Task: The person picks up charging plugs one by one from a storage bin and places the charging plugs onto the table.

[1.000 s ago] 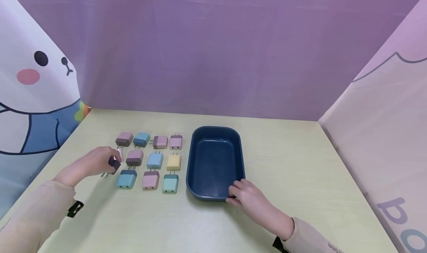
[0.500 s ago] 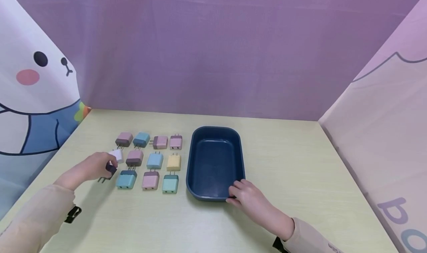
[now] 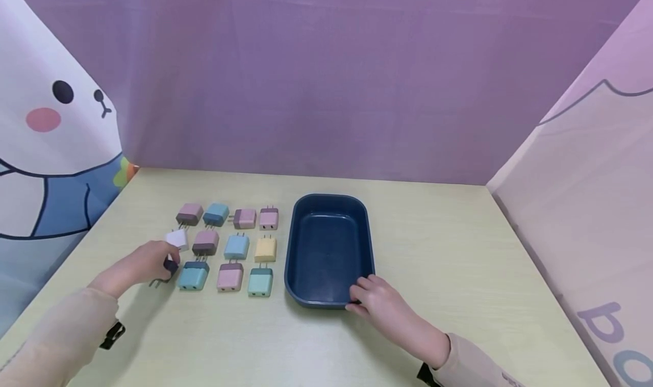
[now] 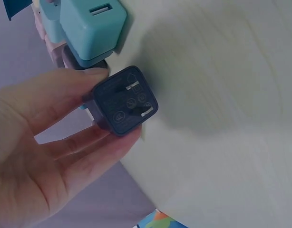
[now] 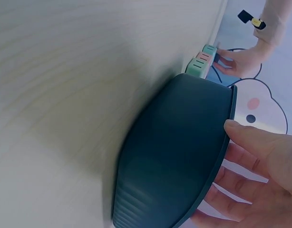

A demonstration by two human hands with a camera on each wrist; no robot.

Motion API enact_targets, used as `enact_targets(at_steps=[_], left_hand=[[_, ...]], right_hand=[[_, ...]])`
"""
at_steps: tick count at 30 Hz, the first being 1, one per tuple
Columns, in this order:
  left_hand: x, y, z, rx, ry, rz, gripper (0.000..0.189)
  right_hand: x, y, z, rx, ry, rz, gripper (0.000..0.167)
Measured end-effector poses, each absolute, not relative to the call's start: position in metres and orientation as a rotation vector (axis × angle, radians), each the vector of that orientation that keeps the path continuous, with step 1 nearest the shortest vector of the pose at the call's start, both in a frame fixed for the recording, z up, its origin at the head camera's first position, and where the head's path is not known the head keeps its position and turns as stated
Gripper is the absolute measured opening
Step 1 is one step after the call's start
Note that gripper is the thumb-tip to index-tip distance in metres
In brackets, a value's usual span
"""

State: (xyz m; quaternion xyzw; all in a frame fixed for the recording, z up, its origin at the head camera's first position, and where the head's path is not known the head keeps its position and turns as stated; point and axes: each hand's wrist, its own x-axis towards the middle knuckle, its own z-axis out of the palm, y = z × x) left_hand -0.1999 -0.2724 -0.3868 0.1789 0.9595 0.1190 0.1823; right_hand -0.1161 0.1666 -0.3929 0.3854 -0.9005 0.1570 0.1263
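My left hand (image 3: 145, 262) pinches a dark charger plug (image 4: 126, 100) between thumb and fingers, its two metal prongs pointing back toward the wrist camera. It is at the left end of the front row, beside a teal charger plug (image 3: 193, 276). Just behind the hand lies a white charger plug (image 3: 177, 239). My right hand (image 3: 380, 305) grips the near right corner of a dark blue tray (image 3: 329, 305), thumb on one side of the rim and fingers over the other. Nothing lies inside the tray.
Several pink, blue, yellow and mint charger plugs lie in rows left of the tray, among them a yellow one (image 3: 266, 250) and a mint one (image 3: 261, 282). A purple cloth (image 3: 326, 81) hangs behind the pale table (image 3: 433, 234), with printed cloths at both sides.
My left hand has moved toward the table's front with the dark charger plug, leaving the white plug in full view behind it. The right hand and the tray stay in place.
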Motion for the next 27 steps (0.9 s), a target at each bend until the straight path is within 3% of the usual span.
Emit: enact_targets(at_steps=[27], left_hand=[[-0.198, -0.271, -0.399, 0.479, 2.715, 0.300, 0.019]], right_hand=[[-0.116, 0.166, -0.398, 1.105, -2.636, 0.446, 0.020]])
